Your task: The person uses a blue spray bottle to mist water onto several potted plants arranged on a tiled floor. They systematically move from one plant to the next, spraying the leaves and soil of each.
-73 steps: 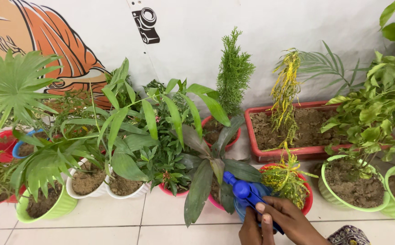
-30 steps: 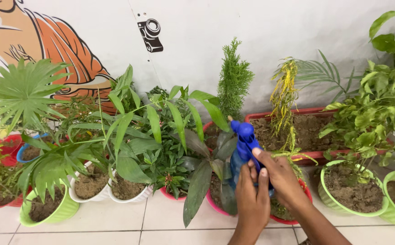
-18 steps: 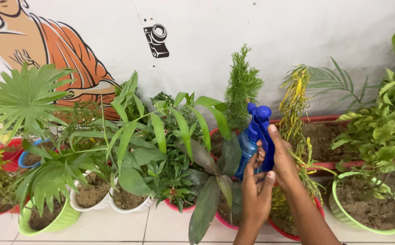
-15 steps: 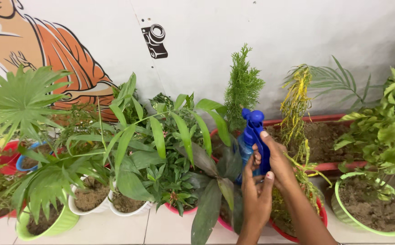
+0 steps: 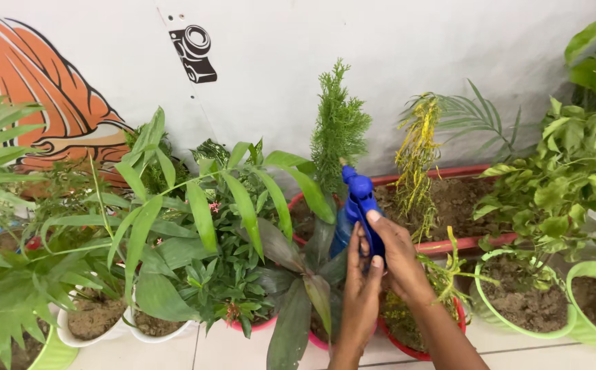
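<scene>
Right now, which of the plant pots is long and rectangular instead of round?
The red trough by the wall, right of the blue spray bottle. It holds bare soil and a yellowish plant; every other pot in view is round.

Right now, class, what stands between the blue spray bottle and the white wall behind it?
The head view shows a slim upright conifer between the blue spray bottle and the white wall.

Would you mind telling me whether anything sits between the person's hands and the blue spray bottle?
Nothing visible does. Both the left hand and the right hand already close on the blue spray bottle, held up over the dark-leaved plant in front of the small conifer.
</scene>
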